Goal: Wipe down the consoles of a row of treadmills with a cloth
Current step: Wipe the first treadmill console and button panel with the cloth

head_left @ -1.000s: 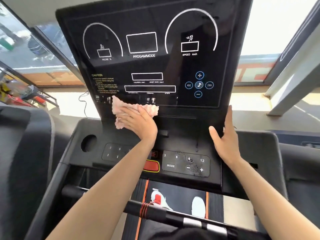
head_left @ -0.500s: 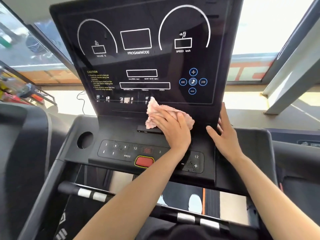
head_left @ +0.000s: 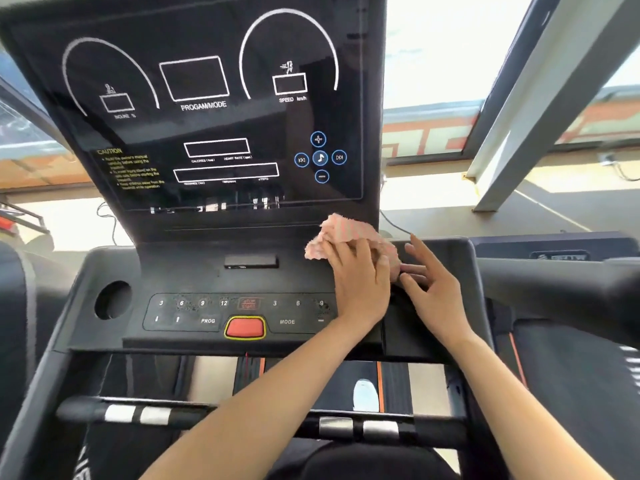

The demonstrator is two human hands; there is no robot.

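Treadmill console under bright windows, cloth at its right corner.
I see the black console (head_left: 194,268), red stop button (head_left: 245,328) centre; my left hand (head_left: 360,285) lies flat, pressing the pink cloth (head_left: 343,230) below the display (head_left: 207,133); its bunched length runs left-right; right hand (head_left: 438,292) spread, fingertips at its edge.

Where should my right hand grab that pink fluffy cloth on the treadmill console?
Probably pinch the pink fluffy cloth at its bunched far edge, coming from above on the right. The left hand lies flat over its near part, leaving only that raised fold free, and the right hand is beside it.
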